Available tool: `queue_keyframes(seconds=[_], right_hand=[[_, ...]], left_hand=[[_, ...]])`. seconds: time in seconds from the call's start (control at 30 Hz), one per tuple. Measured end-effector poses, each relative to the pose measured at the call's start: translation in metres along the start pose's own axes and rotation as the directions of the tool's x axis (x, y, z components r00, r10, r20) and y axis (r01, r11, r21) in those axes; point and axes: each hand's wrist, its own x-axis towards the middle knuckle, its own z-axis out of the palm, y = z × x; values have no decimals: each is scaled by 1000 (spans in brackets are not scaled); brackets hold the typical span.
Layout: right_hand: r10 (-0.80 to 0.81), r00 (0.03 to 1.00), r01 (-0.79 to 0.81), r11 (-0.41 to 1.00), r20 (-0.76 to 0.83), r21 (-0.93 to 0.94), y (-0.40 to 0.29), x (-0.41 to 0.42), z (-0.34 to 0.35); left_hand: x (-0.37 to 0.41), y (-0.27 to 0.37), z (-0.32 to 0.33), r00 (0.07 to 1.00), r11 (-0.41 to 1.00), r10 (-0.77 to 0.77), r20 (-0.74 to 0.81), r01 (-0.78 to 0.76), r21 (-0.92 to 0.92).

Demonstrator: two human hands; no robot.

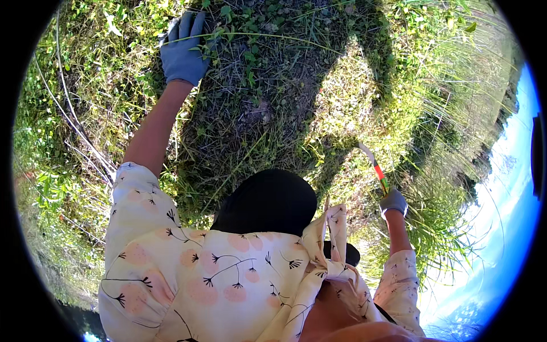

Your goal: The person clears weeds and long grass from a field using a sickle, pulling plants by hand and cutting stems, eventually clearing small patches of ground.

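Note:
My left hand (183, 55), in a grey-blue work glove, reaches forward over the low weeds at upper left. Its fingers are extended, the tips among the leaves. A long thin green stem (265, 35) crosses in front of the fingers and runs off to the right. Lower right, my gloved right hand (393, 202) is closed around the handle of a sickle (378, 172). Red, green and yellow bands mark the sickle near the hand. Its narrow curved blade (366, 150) points forward and left, with the tip close to sunlit grass and hard to make out.
Matted grass and creeping weeds (256, 85) cover the ground, much of it in my shadow. Dry bare branches (81, 128) arch up at left. Tall grass (440, 231) stands beside my right arm. A black rounded shape (269, 201) hides the ground nearest my body.

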Motion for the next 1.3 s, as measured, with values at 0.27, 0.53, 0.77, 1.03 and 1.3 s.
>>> queue_keyframes(seconds=[0.27,0.53,0.77,1.03,1.3], right_hand=[[-200,976,217,925,85,-312,25,54,-150],[-81,946,293,629,-315,720,10,78,-233],[-252,968,41,234,20,971,-98,141,-123],[-168,868,494,206,-467,845,-131,167,-143],[-464,744,260,-461,-480,848,-261,220,-325]], left_hand=[[12,-7,-9,999,998,-26,47,29,-61],[11,-4,-3,999,998,-52,12,52,-47],[13,6,-27,981,998,-47,190,56,-41],[16,8,-7,957,988,-150,249,152,12],[12,-4,14,924,948,-197,326,95,304]])
